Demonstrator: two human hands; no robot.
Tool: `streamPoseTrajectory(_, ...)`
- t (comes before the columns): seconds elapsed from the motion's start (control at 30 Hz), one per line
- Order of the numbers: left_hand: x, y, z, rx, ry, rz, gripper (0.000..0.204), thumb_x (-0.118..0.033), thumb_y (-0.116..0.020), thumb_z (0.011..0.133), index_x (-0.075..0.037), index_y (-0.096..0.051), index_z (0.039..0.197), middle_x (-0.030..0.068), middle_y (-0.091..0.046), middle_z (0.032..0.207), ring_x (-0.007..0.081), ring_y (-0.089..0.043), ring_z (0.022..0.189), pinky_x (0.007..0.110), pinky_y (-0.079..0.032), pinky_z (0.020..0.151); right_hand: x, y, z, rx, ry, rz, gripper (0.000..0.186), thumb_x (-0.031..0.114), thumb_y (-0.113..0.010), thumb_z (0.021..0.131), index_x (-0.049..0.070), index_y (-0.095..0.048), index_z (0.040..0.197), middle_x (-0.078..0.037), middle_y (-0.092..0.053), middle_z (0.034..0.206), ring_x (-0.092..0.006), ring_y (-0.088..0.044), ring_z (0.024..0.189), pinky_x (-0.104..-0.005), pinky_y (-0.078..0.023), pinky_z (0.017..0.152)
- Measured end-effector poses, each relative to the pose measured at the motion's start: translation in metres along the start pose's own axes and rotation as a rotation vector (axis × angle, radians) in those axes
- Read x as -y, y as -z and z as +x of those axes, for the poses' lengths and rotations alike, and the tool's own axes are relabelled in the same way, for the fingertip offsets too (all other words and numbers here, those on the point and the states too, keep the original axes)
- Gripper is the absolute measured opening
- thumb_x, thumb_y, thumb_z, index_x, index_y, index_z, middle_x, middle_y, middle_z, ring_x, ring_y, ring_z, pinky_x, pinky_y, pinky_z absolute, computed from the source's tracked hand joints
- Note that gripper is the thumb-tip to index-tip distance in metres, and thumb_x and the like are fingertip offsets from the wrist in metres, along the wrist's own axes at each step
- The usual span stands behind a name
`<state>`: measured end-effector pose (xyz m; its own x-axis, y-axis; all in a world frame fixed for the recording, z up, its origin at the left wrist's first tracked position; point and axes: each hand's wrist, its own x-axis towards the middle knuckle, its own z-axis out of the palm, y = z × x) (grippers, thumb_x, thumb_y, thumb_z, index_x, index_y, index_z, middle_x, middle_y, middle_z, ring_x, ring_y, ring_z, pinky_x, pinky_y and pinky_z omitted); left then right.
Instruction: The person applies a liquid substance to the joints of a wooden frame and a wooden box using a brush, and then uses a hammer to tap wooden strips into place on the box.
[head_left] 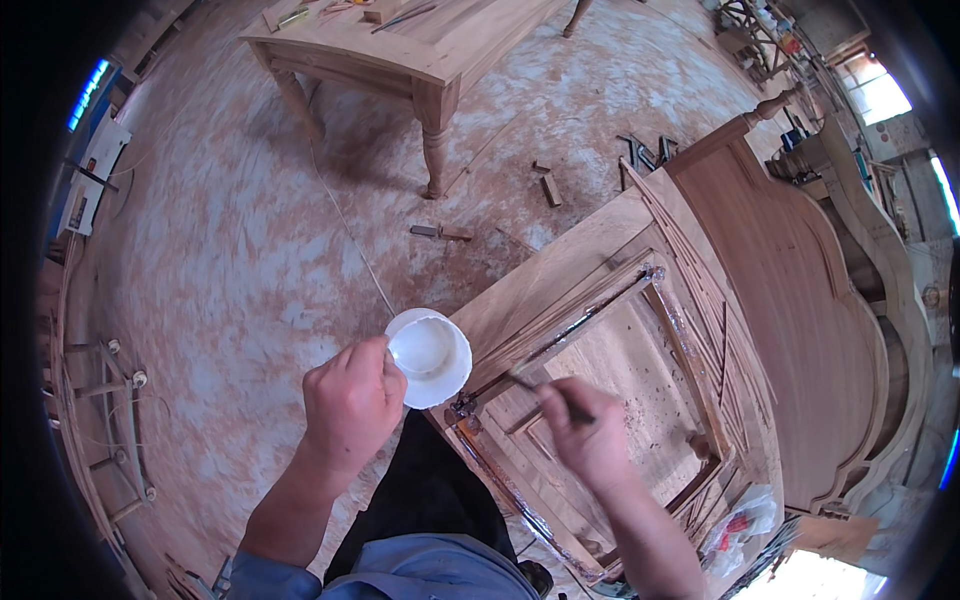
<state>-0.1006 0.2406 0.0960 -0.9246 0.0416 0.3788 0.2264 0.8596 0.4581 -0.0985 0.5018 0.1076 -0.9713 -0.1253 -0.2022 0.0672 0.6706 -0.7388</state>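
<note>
My left hand is closed on the edge of a white plastic cup, which is tilted so that its pale inside shows. My right hand grips a slim, dark-handled brush-like tool, whose tip is too small to make out. The tool's tip is over the near left part of a wooden frame with dark, shiny edges. Under the frame lies a wooden work table. A pale panel with scattered dark crumbs shows inside the frame.
Thin wooden strips lie along the table's right side, near a clear plastic bag. A carved headboard-like panel stands to the right. Clamps, a chisel and a wood block lie on the dusty floor. Another table stands ahead.
</note>
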Motion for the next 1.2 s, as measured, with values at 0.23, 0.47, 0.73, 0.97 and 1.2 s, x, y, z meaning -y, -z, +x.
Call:
streamPoseTrajectory(0.23,0.001,0.003,-0.004,0.008,0.030,-0.023,0.017,0.004,-0.063,0.072,0.002,-0.063,0.089,0.0153,-0.064,0.071,0.0323,-0.065,0.060,0.039,-0.053,0.052,0.001,-0.023,-0.016,0.088,-0.353,0.524,0.025,0.023,-0.063,0.096,-0.001,-0.067,0.091,-0.004,-0.066,0.069,-0.0110,-0.061,0.059,-0.0253,-0.049,0.054)
streamPoseTrajectory(0.47,-0.001,0.006,-0.009,0.025,0.046,-0.031,0.017,0.004,-0.063,0.073,0.002,-0.063,0.090,0.0158,-0.065,0.072,0.0327,-0.066,0.062,0.039,-0.054,0.053,-0.042,0.017,-0.009,-0.298,-0.376,0.498,0.026,0.024,-0.060,0.098,-0.001,-0.066,0.095,-0.003,-0.064,0.071,-0.0081,-0.057,0.061,-0.0233,-0.046,0.055)
streamPoseTrajectory(0.73,-0.004,0.008,-0.010,0.055,0.065,-0.043,0.017,0.004,-0.063,0.074,0.002,-0.063,0.091,0.0157,-0.066,0.073,0.0321,-0.066,0.062,0.039,-0.053,0.053,-0.050,-0.031,-0.072,0.011,-0.098,0.444,0.011,0.010,-0.063,0.095,-0.001,-0.065,0.096,-0.004,-0.065,0.083,-0.0115,-0.063,0.073,-0.0257,-0.052,0.062)
streamPoseTrajectory(0.97,-0.017,0.008,-0.009,0.046,0.088,-0.060,0.017,0.003,-0.063,0.074,0.001,-0.063,0.091,0.0172,-0.065,0.074,0.0349,-0.066,0.065,0.040,-0.053,0.055,-0.070,-0.016,-0.058,-0.148,-0.268,0.687,0.027,0.023,-0.062,0.097,-0.004,-0.063,0.099,-0.007,-0.065,0.079,-0.0126,-0.061,0.068,-0.0260,-0.051,0.060)
streamPoseTrajectory(1.2,-0.019,0.003,-0.010,0.076,0.106,-0.052,0.016,0.003,-0.062,0.075,0.001,-0.063,0.091,0.0183,-0.064,0.074,0.0371,-0.065,0.066,0.042,-0.052,0.056,-0.110,0.050,0.018,-0.463,-0.247,0.601,0.029,0.025,-0.057,0.099,-0.003,-0.063,0.092,-0.006,-0.062,0.073,-0.0108,-0.055,0.060,-0.0258,-0.046,0.056)
